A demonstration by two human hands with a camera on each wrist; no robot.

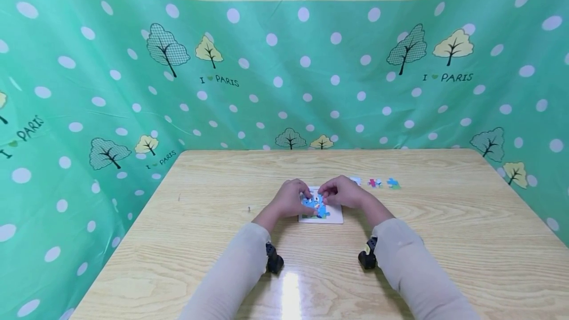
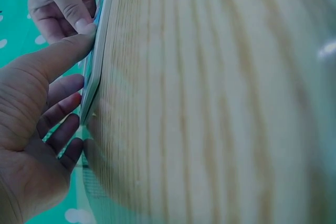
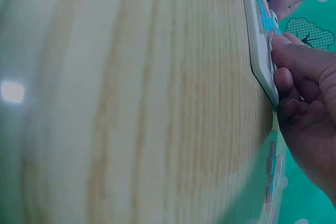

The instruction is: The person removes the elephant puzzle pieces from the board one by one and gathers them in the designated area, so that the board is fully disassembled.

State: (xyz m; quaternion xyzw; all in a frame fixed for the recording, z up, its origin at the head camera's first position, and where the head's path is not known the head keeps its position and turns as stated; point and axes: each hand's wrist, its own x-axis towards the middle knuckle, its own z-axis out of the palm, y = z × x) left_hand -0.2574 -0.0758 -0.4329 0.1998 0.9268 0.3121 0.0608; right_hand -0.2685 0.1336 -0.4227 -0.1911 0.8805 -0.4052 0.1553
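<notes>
In the head view, a white puzzle board (image 1: 336,216) lies on the table with joined blue puzzle pieces (image 1: 319,205) on it. My left hand (image 1: 291,198) rests at the board's left side, its thumb pressing on the pieces and its fingers spread, as the left wrist view shows. From the right, my right hand (image 1: 344,193) reaches over the board's upper part. Its thumb and fingertips pinch a puzzle piece (image 3: 271,34) at the board's surface; the fingers hide most of it.
Behind my right hand lie loose pieces: a pale one (image 1: 355,180), red-and-white ones (image 1: 373,182) and a blue-green one (image 1: 393,182). A tiny dark bit (image 1: 249,209) lies on the wooden table (image 1: 200,241) to the left. A green dotted curtain (image 1: 249,73) hangs behind.
</notes>
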